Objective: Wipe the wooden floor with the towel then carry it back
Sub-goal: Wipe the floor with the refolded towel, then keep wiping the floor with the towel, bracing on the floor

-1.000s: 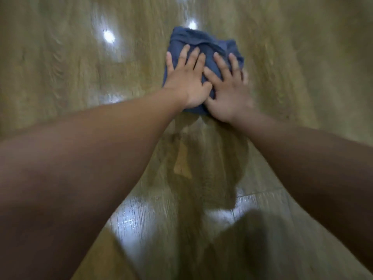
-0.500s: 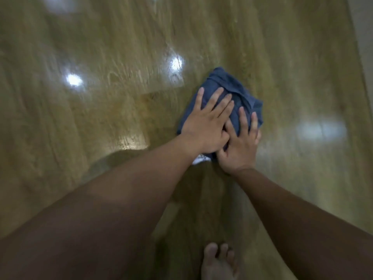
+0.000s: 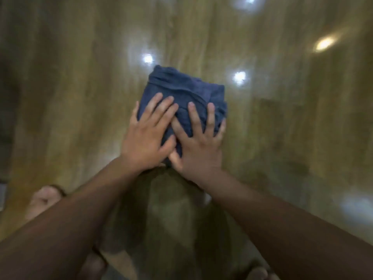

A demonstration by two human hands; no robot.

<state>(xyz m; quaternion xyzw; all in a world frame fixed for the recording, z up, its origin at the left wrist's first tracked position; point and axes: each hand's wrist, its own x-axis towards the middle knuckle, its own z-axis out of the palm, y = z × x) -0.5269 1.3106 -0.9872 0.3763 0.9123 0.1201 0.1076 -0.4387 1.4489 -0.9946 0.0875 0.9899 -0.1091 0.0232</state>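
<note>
Bare foot, blurred, far left on the glossy wooden floor; left hand lies flat, fingers straight and spread, palm down on the near-left part of the folded dark blue towel, which sits on the floor at frame centre. Right hand is just beside it, also flat with fingers splayed, pressing the towel's near-right part, thumbs touching, neither hand curled round the cloth. Right of the towel: white light reflection, warm reflection further right, blurred toes at the bottom edge.
</note>
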